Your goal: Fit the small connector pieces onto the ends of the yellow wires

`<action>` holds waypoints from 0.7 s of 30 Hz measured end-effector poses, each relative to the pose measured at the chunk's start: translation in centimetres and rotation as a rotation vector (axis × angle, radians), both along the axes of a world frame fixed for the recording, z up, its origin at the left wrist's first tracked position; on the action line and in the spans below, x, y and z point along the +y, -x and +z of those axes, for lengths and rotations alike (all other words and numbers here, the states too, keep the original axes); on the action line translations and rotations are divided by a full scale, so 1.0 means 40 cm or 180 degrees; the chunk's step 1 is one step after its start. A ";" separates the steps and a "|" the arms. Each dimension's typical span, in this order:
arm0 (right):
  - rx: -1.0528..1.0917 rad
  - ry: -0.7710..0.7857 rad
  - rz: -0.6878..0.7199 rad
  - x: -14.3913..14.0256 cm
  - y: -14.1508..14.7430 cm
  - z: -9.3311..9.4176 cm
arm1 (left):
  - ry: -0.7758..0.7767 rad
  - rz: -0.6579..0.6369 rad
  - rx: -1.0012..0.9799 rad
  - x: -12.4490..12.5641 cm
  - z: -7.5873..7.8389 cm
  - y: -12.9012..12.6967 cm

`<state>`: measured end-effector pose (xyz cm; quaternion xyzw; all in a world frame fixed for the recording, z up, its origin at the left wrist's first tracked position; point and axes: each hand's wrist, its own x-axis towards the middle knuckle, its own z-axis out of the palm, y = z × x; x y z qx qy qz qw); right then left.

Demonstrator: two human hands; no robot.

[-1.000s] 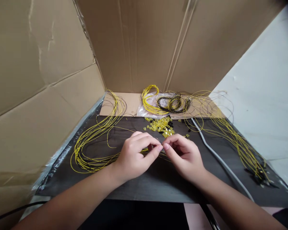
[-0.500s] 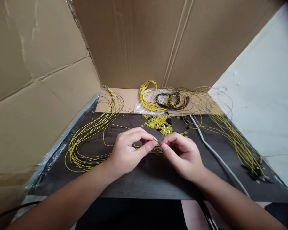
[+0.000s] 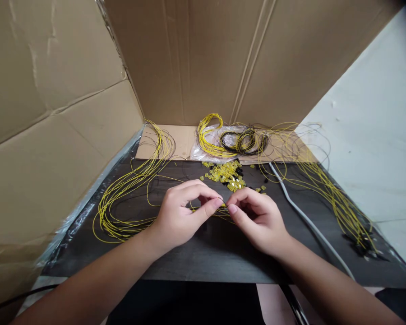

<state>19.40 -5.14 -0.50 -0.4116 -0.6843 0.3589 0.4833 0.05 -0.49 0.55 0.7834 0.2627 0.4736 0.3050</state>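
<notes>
Over the middle of the dark tabletop, my left hand pinches a thin dark wire between thumb and forefinger. Fingertips of my right hand are pressed together close beside it, on something small that they hide. A gap of only a few millimetres seems to part the two pinches. Yellow and black wires curve in a loose loop on the left and run behind both hands. Just beyond my fingers lies a heap of small translucent yellow pieces, with small black pieces among them.
Yellow coiled wire and black coiled wire rest on a clear plastic bag at the back. A grey cable crosses on the right. Beyond it, more wires end in dark tips. Cardboard walls enclose the table.
The view has shifted very slightly. Both hands keep the same pinch, and less of the dark wire shows between the fingertips.
</notes>
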 end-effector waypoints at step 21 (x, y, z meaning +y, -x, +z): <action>0.0125 0.0365 0.0237 -0.001 -0.006 0.015 | -0.0272 -0.0230 0.0047 0.009 -0.002 0.004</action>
